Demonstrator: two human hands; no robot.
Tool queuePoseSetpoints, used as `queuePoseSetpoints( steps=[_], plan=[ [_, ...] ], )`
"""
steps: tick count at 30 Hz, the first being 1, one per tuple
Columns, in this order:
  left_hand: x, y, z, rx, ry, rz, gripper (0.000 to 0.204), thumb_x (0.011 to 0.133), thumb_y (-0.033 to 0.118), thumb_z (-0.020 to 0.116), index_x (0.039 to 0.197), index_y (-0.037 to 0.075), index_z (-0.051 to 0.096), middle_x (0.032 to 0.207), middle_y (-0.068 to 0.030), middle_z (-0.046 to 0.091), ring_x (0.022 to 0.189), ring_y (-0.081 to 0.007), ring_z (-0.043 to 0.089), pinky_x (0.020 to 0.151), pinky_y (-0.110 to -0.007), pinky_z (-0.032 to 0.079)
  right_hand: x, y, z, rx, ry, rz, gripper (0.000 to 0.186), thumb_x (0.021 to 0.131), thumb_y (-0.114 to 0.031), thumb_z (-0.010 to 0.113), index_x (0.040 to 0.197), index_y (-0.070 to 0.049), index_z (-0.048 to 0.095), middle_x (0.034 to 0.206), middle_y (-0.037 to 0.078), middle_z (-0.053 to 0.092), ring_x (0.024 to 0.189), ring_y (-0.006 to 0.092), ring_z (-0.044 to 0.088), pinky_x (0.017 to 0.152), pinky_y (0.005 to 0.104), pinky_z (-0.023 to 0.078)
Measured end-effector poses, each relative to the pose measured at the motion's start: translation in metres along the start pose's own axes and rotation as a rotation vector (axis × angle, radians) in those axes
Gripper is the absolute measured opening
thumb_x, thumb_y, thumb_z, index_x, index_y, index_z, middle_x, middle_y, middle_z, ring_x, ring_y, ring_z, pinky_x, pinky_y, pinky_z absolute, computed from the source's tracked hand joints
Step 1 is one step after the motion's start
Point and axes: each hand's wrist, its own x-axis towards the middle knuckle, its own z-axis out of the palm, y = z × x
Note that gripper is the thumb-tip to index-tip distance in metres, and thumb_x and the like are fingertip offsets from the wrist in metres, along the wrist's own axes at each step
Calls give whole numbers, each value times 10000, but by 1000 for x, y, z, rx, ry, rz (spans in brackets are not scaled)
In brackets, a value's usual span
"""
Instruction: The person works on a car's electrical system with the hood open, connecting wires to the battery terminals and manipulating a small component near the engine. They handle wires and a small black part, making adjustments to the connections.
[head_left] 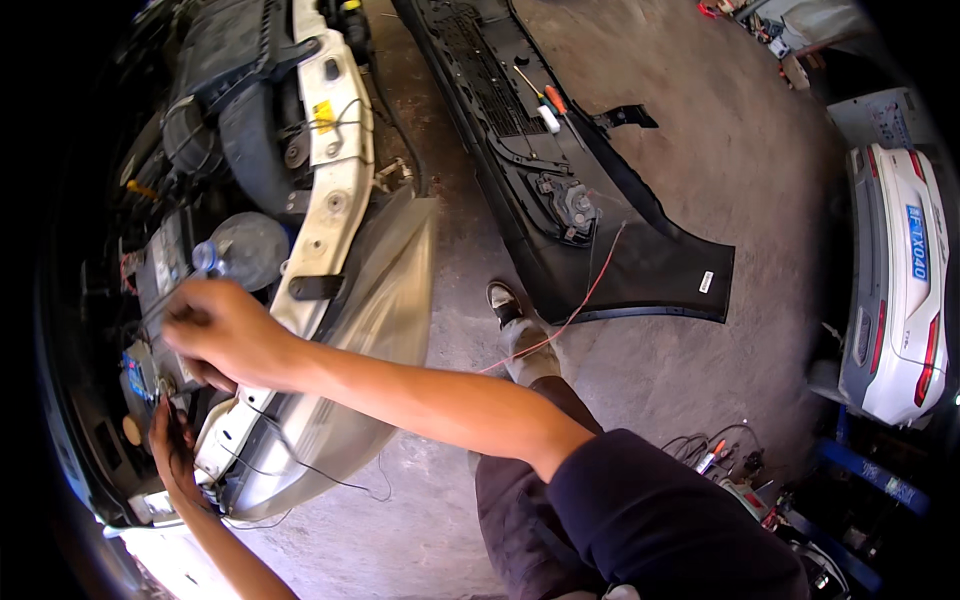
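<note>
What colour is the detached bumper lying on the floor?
Black; the detached bumper lies on the grey concrete floor, clearest in the head view.

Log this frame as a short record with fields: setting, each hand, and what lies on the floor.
setting: workshop, car front with bumper removed, engine bay exposed
right hand: reaching across into the bay, over the battery area; grip unclear
left hand: lower down, by thin black wires near the headlight
floor: black bumper cover, screwdrivers on it, red wire, white car rear
</note>
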Motion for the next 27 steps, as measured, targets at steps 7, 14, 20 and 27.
queuePoseSetpoints(
  steps=[7,14,20,27],
  plan=[
    [-79,71,51,-123,-11,289,225,1052,249,524,1150,52,568,692,45,417,523,-30,352,455,-178,280,-277,-66,-245,-235,1047,262,205,905,-60,513,1064,-5,631,664,-4,504,481,70,399,420,238,284],
    [-169,43,285,75,-484,126,447,958,406,664,856,37,435,517,18,362,326,-60,277,292,-245,189,-335,-89,-426,-1200,1482,578,502,858,-467,681,876,34,656,837,266,691,873,440,683,764,496,520],
    [-215,20,418,-137,-676,-325,320,966,251,661,928,-24,501,592,-98,527,438,-100,389,408,-240,280,-282,-111,-516,-1302,1589,808,603,855,-571,663,966,22,679,973,270,705,970,450,672,847,513,523],
    [-216,9,445,-185,-685,-461,285,983,228,640,956,-25,509,658,-97,553,480,-92,419,440,-230,308,-266,-119,-513,-1147,1650,914,651,839,-610,647,1067,-3,701,1081,261,697,1068,432,653,905,493,513]
  ],
)
